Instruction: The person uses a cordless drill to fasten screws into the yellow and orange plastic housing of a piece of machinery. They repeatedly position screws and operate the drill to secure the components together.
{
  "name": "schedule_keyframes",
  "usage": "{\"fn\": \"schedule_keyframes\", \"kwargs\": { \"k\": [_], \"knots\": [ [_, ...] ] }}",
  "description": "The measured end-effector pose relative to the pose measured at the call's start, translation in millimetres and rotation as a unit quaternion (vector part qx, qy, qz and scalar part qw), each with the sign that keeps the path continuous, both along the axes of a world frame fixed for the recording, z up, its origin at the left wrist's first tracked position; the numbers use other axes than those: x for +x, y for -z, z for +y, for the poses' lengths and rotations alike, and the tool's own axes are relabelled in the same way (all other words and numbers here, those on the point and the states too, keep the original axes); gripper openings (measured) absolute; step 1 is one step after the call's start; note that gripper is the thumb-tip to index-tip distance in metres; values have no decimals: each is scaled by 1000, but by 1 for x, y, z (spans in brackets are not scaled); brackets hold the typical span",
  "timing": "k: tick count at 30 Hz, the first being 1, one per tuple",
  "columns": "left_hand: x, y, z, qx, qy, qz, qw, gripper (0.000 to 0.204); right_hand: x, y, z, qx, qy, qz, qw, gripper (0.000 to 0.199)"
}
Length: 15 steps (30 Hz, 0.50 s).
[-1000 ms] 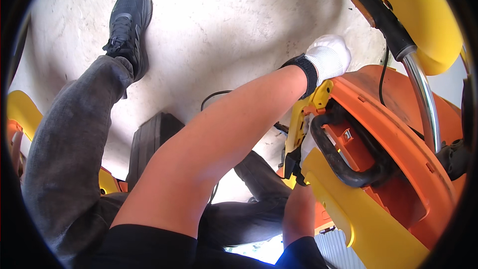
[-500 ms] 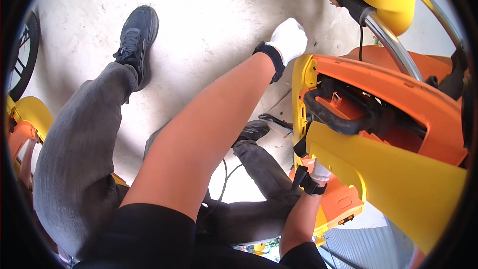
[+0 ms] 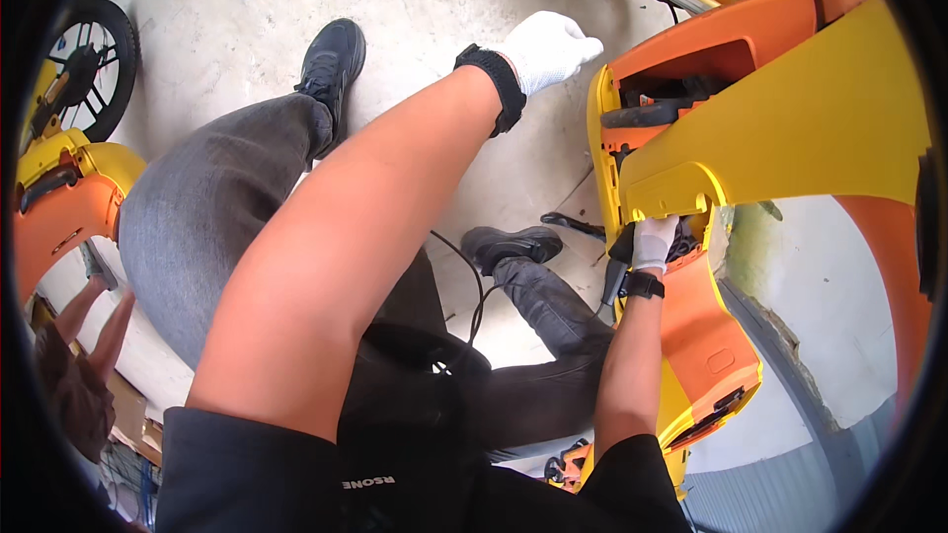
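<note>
My left hand [image 3: 549,49], in a white glove with a black band at the wrist, is held over the pale floor, left of an orange and yellow bike body [image 3: 750,35]. Its fingers are closed; anything between them is too small to make out. Lower down, my gloved right hand [image 3: 654,242] reaches in at the notched edge of a broad yellow panel [image 3: 790,128]. Its fingers look curled, their tips hidden by the panel edge. Dark cables [image 3: 683,237] show beside it. Above, a recess in the orange shell holds a black bar [image 3: 647,114].
Another yellow and orange bike [image 3: 74,202] and a black spoked wheel [image 3: 99,64] are at the left. Below them are another person's arms [image 3: 94,331]. A black cable [image 3: 481,301] hangs near my legs, and a black object [image 3: 573,225] lies on the floor by my shoe.
The view has shifted, showing more of the left bike. My left hand has turned its fingertips rightward and sits farther from the bike body. My right hand remains at the panel edge.
</note>
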<state>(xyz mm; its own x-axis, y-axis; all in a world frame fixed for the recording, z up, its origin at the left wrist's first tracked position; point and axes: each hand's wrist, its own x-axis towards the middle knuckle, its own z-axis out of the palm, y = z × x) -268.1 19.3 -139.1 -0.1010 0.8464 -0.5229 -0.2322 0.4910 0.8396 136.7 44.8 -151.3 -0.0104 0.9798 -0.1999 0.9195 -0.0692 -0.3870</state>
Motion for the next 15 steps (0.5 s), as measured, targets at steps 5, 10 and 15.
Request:
{"fn": "schedule_keyframes", "kwargs": {
  "k": [5,10,15],
  "knots": [
    [-43,-40,-18,71,83,65,992,22,-31,-5,-12,-8,58,24,998,47],
    [-42,-129,-49,84,90,12,992,24,-32,-64,-72,-40,64,54,996,29],
    [-46,-161,-87,83,90,46,991,35,-114,-142,-149,-209,170,227,936,16]
  ]
}}
